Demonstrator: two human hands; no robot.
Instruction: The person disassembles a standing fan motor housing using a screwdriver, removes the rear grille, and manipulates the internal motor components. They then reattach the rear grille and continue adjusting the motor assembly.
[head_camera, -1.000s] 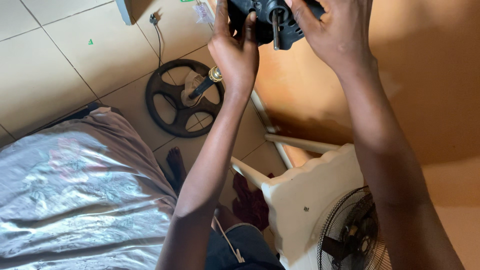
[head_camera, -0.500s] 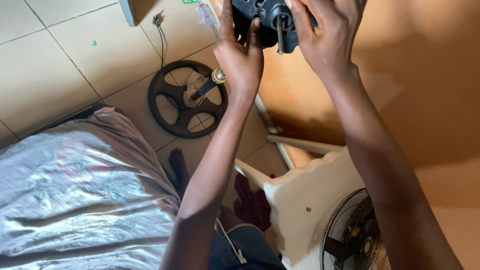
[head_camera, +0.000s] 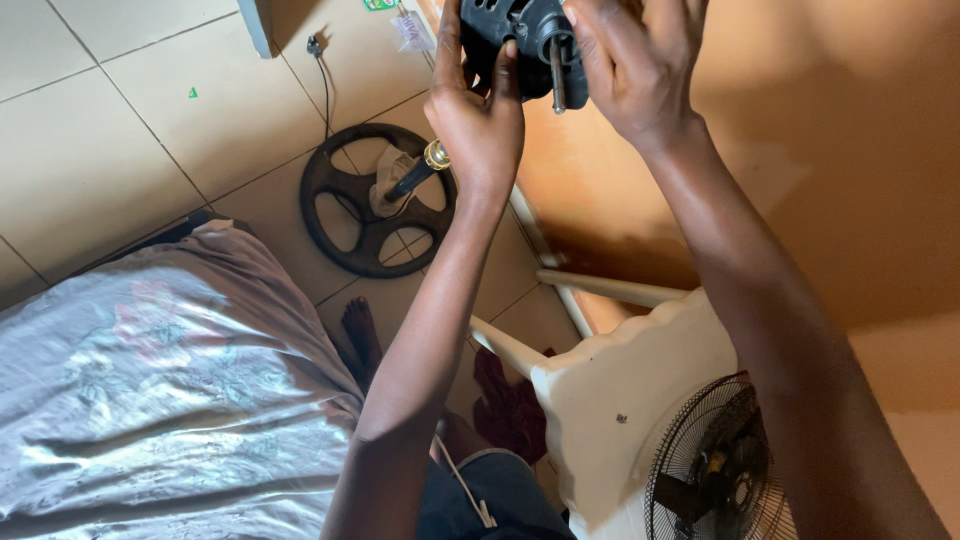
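A small crumpled clear wrapper (head_camera: 412, 28) lies on the tiled floor (head_camera: 120, 150) at the top, beside a green label scrap (head_camera: 380, 4)

Below the hands, on the beige tiled floor (head_camera: 120, 150), lies a round black fan base (head_camera: 372, 200) with a short black pole tipped by a brass collar (head_camera: 436, 155). A black cord (head_camera: 322, 75) runs across the tiles just left of the hands. Lower left spreads a silvery floral bedsheet (head_camera: 150, 400). Lower right stands a white plastic chair (head_camera: 620, 400), a black wire fan guard (head_camera: 720, 470) against it, dark red cloth (head_camera: 510, 410) underneath.
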